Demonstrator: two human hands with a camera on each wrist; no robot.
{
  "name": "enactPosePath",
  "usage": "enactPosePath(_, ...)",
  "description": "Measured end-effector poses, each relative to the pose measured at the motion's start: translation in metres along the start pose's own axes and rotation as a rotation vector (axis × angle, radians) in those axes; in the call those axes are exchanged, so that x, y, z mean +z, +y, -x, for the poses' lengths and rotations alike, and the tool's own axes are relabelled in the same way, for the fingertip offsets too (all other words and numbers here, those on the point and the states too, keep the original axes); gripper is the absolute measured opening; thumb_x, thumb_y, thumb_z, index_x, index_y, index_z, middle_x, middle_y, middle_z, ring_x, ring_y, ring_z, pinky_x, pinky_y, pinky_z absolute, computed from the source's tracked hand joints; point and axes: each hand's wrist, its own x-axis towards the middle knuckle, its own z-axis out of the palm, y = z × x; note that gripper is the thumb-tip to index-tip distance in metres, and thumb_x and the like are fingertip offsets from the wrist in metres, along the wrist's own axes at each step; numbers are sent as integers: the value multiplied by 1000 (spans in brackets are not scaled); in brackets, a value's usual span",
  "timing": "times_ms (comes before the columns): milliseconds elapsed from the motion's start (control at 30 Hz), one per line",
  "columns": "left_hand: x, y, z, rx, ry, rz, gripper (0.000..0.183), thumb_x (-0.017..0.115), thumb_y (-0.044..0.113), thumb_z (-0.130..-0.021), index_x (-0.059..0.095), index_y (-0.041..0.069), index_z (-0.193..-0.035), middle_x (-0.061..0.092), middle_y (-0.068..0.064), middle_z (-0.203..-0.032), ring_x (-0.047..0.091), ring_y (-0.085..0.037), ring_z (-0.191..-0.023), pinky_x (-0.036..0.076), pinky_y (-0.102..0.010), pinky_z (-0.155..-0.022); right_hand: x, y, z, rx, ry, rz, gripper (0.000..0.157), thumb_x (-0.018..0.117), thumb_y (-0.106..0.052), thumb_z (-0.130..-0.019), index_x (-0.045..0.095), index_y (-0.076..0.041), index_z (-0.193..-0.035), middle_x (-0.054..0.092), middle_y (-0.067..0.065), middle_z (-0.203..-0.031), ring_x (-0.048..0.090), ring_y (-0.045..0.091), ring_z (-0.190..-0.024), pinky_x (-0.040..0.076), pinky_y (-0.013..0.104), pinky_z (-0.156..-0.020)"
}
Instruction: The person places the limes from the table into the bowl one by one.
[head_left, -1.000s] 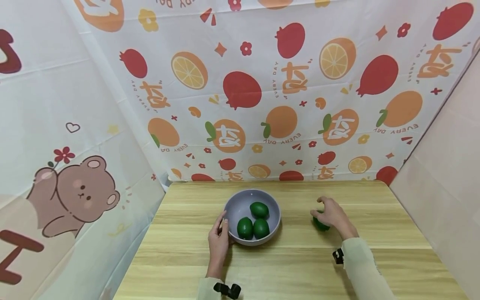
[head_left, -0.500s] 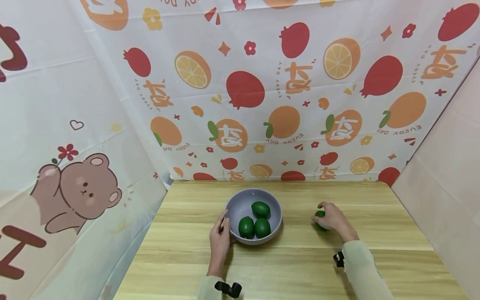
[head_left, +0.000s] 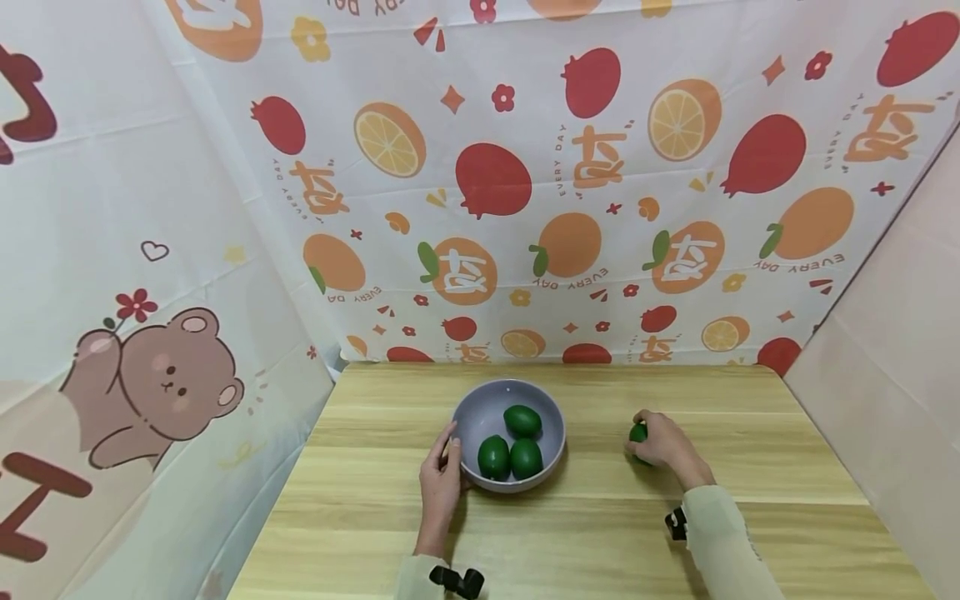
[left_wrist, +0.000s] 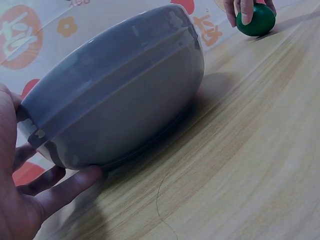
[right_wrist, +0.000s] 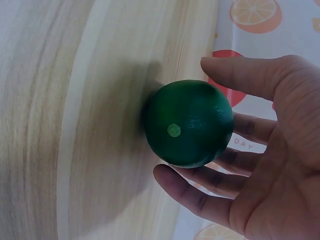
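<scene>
A grey-purple bowl [head_left: 471,408] stands on the wooden table with three green limes [head_left: 526,458] inside. My left hand [head_left: 440,482] holds it at its left side. From the left wrist view, one digit of this hand reaches under the curve of the bowl [left_wrist: 130,100], near its base, and other fingers are partly hidden behind it. Off to the right, a further green lime [right_wrist: 190,125] is at the tabletop. My right hand [head_left: 667,443] is curled round that lime from above, fingers on its far side and thumb close to its near side.
The wooden table [head_left: 570,542] ends at a back wall cloth [head_left: 555,167] printed with fruit. A cloth with a bear [head_left: 165,375] hangs on the left, a plain pale one [head_left: 892,350] on the right. Both wrists wear black camera mounts [head_left: 457,581].
My right hand's fingers and thumb have drawn in round the single lime, covering more of it. My left hand stays at the bowl. The head view has shifted slightly.
</scene>
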Motion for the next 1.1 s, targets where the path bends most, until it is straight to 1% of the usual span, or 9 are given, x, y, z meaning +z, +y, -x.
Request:
enactPosePath(33,-1,5,2,-3,-4,-2,41,55,27,-106,58,16,-145,60,-24,-138,61,-14,-82,58,-29,-57,0,0,0,-1,0,3,54,74,-21,-90,55,7,-133,65,27,-117,61,31,-95,55,48,-81)
enactPosePath(200,1,6,2,-21,2,-11,40,55,29,-106,59,19,-144,61,-22,-138,63,-18,-86,59,-29,-58,1,1,0,-5,1,3,53,73,-17,-90,55,8,-133,64,29,-120,62,34,-100,55,52,-84)
enactPosePath(267,3,-3,-2,-10,17,-16,40,55,34,-105,60,23,-143,62,-21,-137,62,-16,-85,57,-25,-56,1,2,-1,-5,1,1,53,73,-17,-90,55,8,-134,63,29,-121,62,35,-102,55,53,-86)
enactPosePath(333,4,-4,-2,2,25,-16,40,55,35,-105,60,23,-143,63,-22,-134,62,-16,-83,57,-25,-55,1,3,-2,-3,2,-4,54,73,-16,-89,55,8,-134,63,30,-123,62,37,-104,55,54,-87)
enactPosePath(467,5,-5,-2,13,28,-20,39,55,35,-105,61,22,-142,62,-20,-137,63,-17,-87,57,-25,-56,1,4,-3,8,2,-11,54,73,-15,-89,55,7,-135,62,30,-125,62,37,-106,55,55,-89)
enactPosePath(567,6,-5,-2,16,33,-27,40,55,35,-105,61,22,-142,61,-19,-140,63,-17,-89,57,-24,-57,1,5,-5,7,-1,-9,53,72,-15,-90,55,6,-135,62,30,-125,62,36,-106,55,55,-89)
enactPosePath(767,6,-3,-4,18,29,-24,41,55,38,-105,60,23,-143,60,-18,-141,62,-15,-86,56,-24,-57,1,2,-7,-2,0,-14,52,71,-14,-90,54,6,-136,62,30,-126,61,35,-104,55,53,-88)
enactPosePath(933,5,-3,-2,27,35,-8,41,56,34,-105,60,20,-143,61,-20,-140,63,-15,-86,58,-25,-56,1,2,-7,2,-9,-18,52,70,-14,-91,53,5,-137,62,30,-126,62,35,-103,56,52,-85)
enactPosePath(1100,5,-5,-1,14,19,5,40,55,36,-105,60,23,-143,60,-19,-141,62,-14,-85,58,-25,-56,1,1,-8,-3,9,-32,52,69,-12,-90,53,6,-137,62,30,-125,62,34,-100,56,48,-81)
